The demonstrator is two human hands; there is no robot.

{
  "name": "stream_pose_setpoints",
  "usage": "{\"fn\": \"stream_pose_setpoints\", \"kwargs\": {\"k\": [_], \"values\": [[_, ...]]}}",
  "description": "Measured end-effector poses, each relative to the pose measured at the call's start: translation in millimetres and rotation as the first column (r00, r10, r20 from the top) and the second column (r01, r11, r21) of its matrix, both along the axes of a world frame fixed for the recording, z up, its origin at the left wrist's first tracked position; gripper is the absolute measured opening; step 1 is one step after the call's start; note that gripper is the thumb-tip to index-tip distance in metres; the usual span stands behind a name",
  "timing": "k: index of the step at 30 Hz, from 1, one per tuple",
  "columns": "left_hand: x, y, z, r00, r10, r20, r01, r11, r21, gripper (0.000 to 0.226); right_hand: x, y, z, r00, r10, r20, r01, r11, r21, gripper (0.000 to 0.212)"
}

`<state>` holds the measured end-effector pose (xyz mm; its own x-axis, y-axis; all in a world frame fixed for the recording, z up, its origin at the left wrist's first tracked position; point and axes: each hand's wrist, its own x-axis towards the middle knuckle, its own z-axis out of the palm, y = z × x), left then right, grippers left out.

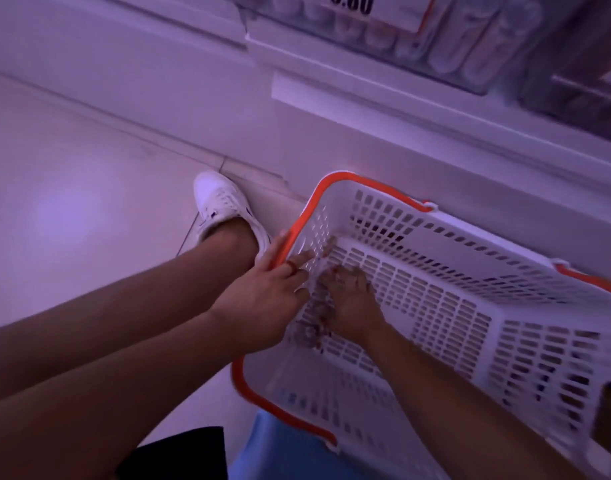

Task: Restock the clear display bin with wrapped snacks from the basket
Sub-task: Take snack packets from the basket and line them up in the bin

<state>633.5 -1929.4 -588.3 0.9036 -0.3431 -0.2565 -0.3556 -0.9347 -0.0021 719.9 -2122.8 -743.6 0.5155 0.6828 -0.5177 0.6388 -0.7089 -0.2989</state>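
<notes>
Lower right of the frame: white slotted basket [453,306] with an orange rim and handles, sitting on the floor [72,202] against the base of a white shelf unit [331,109]. Basket nearly bare; only a small blurred heap of wrapped snacks [316,317] at its left end, between the two hands. Right hand [352,303] is inside the basket, palm down, fingers [335,275] curled down onto the heap; motion blur, cannot tell whether they actually grip any snacks. Left hand [266,299] is at the basket's left wall, thumb outside along the orange rim, fingers spread open over the wall and touching the edge of the heap, not clenched on anything visible. Clear display bin [470,39] is at the top of the frame on the shelf, well apart from the basket, with pale wrapped items inside and a partly cropped price tag [373,8] on its front. Left of the basket: person's bare leg and a white sneaker [224,206] on the floor. Blue fabric [279,452] at the bottom edge under the basket's near corner.
</notes>
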Motion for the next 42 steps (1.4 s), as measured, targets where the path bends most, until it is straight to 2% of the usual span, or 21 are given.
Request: {"fn": "stream_pose_setpoints", "kwargs": {"k": [3,5,7,9,11,13,15,16,17,20,24,27,30,33,35,37,40,42], "values": [[2.0,0.1,-2.3,1.000,0.011,0.026,-0.010,0.999,-0.040,0.030,13.3,-9.9,-5.8,0.957,0.182,0.224,-0.192,0.981,0.022,0.048],[3.5,-1.2,-2.8,0.999,0.015,0.037,-0.013,0.999,-0.047,0.027,24.7,-16.5,-7.9,0.930,0.222,0.291,-0.230,0.973,-0.008,0.039],[5.7,-2.6,-2.4,0.999,0.019,0.049,-0.016,0.998,-0.057,0.027,31.5,-18.8,-10.6,0.923,0.276,0.269,-0.274,0.961,-0.043,0.037],[7.2,-3.1,-2.1,0.998,0.020,0.058,-0.016,0.998,-0.065,0.026,31.0,-17.7,-12.5,0.939,0.301,0.168,-0.300,0.953,-0.031,0.039],[6.9,-2.8,-2.2,0.998,0.027,0.063,-0.022,0.996,-0.086,0.025,30.6,-19.7,-10.9,0.989,0.139,0.059,-0.139,0.990,-0.007,0.044],[6.3,-2.5,-2.9,0.997,0.034,0.066,-0.027,0.994,-0.106,0.025,31.2,-21.3,-5.4,0.990,-0.133,0.040,0.131,0.991,0.038,0.033],[6.2,-2.6,-2.8,0.997,0.036,0.066,-0.028,0.993,-0.117,0.025,23.9,-18.6,3.9,0.902,-0.421,-0.098,0.431,0.892,0.135,0.023],[6.3,-2.4,-2.8,0.997,0.034,0.066,-0.026,0.992,-0.123,0.025,15.7,-15.2,8.1,0.860,-0.477,-0.179,0.505,0.846,0.170,0.023],[6.6,-2.2,-2.7,0.997,0.032,0.068,-0.023,0.992,-0.127,0.025,5.5,-9.9,11.0,0.864,-0.452,-0.222,0.493,0.849,0.190,0.021],[7.4,-2.1,-0.8,0.998,0.035,0.059,-0.027,0.991,-0.131,0.027,-36.5,2.1,8.9,0.949,-0.215,-0.231,0.267,0.938,0.222,0.025],[7.1,-2.7,-1.9,0.998,0.037,0.050,-0.030,0.991,-0.132,0.031,-72.5,12.3,-2.6,0.904,-0.290,-0.314,0.365,0.906,0.215,0.040],[7.5,-3.3,-1.4,0.999,0.030,0.045,-0.024,0.991,-0.130,0.030,-77.9,15.4,-6.5,0.913,-0.269,-0.307,0.313,0.944,0.101,0.028],[8.9,-5.0,2.9,0.999,0.035,-0.003,-0.035,0.997,-0.074,0.032,-70.0,12.0,-5.0,0.924,-0.259,-0.282,0.272,0.962,0.010,0.039],[10.1,-10.5,11.5,0.998,0.038,-0.044,-0.033,0.994,0.101,0.042,-69.5,10.6,-2.8,0.934,-0.192,-0.301,0.224,0.972,0.075,0.038],[14.6,-22.4,12.8,0.993,-0.022,-0.112,0.049,0.970,0.237,0.046,-72.7,11.2,-0.1,0.937,-0.169,-0.306,0.195,0.979,0.059,0.041],[30.6,-41.9,3.9,0.974,-0.077,-0.211,0.139,0.946,0.293,0.040,-75.2,11.6,0.7,0.946,-0.164,-0.279,0.174,0.985,0.012,0.047],[76.9,-64.0,-26.5,0.972,0.009,-0.236,0.077,0.933,0.352,0.040,-78.9,9.2,0.9,0.930,-0.198,-0.310,0.187,0.980,-0.063,0.038],[98.2,-73.0,-46.7,0.963,0.024,-0.270,0.099,0.896,0.432,0.043,-83.6,0.1,3.0,0.930,-0.181,-0.321,0.177,0.983,-0.041,0.035]]}}
